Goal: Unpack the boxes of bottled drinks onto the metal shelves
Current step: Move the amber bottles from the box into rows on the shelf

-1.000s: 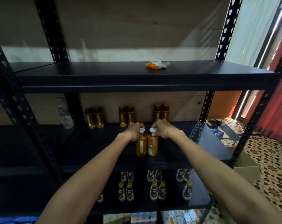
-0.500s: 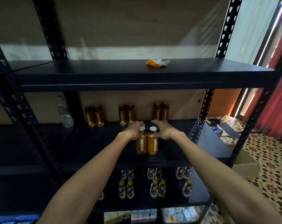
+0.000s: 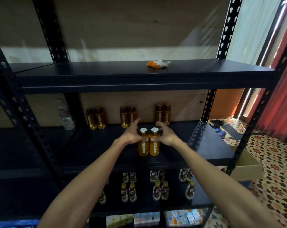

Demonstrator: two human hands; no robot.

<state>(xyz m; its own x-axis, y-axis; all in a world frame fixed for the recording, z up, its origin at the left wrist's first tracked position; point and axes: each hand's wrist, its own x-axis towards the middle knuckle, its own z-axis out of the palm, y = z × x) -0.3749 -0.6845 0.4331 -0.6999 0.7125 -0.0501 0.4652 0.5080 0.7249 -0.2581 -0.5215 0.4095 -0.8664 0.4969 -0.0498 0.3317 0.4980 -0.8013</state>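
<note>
Left hand point(image 3: 132, 136) and right hand point(image 3: 166, 136) cup the two bottles point(image 3: 153, 148) at their necks, fingers loosely curved, thumbs in front. The pair stands upright near the front edge of the shelf point(image 3: 213, 145), with bare shelf at 3 and 9 o'clock. Fingers gripped tighter half a second ago.

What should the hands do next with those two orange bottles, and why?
Probably let go and pull back. The left hand and right hand hold the bottles upright on the shelf, in front of the back row, so they look placed.
</note>
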